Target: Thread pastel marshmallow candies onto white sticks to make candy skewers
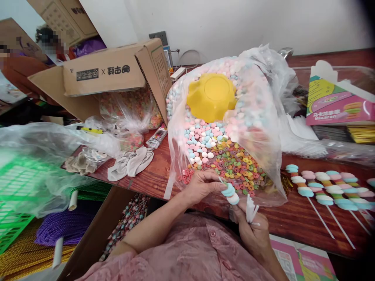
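Note:
A candy skewer (230,194) of pale blue and white discs with gummy rings between them is held up between my hands. My left hand (200,187) pinches at its upper end, where a white stick tip pokes out. My right hand (254,230) closes around the lower end and also grips a bundle of white sticks (251,209). Just behind them lie colourful gummy rings (237,162) and pastel candy discs (202,140) in an opened clear plastic bag (175,164). A yellow scalloped bowl (211,96) rests upside down on the discs.
Several finished candy skewers (331,189) lie at the right. Behind them stands a pink macaron box (340,99). A cardboard box (108,70), grey gloves (131,163) and a green basket (17,187) are on the left. A person (26,74) sits at the far left.

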Demonstrator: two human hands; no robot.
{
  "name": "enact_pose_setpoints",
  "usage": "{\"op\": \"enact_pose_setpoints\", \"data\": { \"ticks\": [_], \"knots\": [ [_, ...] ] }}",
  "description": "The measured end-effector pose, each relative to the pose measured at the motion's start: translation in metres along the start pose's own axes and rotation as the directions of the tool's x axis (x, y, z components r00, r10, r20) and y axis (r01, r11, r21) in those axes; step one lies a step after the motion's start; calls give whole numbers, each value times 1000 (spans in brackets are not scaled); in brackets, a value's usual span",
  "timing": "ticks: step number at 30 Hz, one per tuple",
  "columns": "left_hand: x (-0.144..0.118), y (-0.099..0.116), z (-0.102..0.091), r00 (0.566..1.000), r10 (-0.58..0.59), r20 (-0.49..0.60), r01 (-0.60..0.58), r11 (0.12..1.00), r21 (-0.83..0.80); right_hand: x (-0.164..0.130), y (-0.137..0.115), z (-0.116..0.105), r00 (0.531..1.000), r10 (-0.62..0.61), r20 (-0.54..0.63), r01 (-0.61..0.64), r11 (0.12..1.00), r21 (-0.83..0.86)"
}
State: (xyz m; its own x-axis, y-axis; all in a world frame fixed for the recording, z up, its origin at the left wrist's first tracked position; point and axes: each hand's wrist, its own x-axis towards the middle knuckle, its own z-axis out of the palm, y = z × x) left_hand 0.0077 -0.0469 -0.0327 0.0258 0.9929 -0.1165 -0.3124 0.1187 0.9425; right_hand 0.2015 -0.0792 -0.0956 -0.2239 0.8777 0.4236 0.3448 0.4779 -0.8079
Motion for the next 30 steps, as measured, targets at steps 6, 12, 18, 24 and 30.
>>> {"op": "enact_pose_setpoints", "data": {
  "ticks": [6,12,18,24,30],
  "knots": [
    [4,1,-4,997,21,76,-33,986,166,-1,-6,2,984,179,2,-178,981,74],
    [51,40,-44,963,261,-65,-65,459,886,6,0,-6,922,374,-94,-353,917,184],
    [73,31,-51,986,161,-53,71,-106,992,-5,14,-8,931,356,-81,-344,930,126],
    [81,27,-47,989,136,-62,78,-114,990,-6,13,-8,966,259,-4,-257,960,106],
    [79,32,-60,985,170,-7,1,40,999,-4,8,-8,977,212,-13,-210,972,108]
  ]
}}
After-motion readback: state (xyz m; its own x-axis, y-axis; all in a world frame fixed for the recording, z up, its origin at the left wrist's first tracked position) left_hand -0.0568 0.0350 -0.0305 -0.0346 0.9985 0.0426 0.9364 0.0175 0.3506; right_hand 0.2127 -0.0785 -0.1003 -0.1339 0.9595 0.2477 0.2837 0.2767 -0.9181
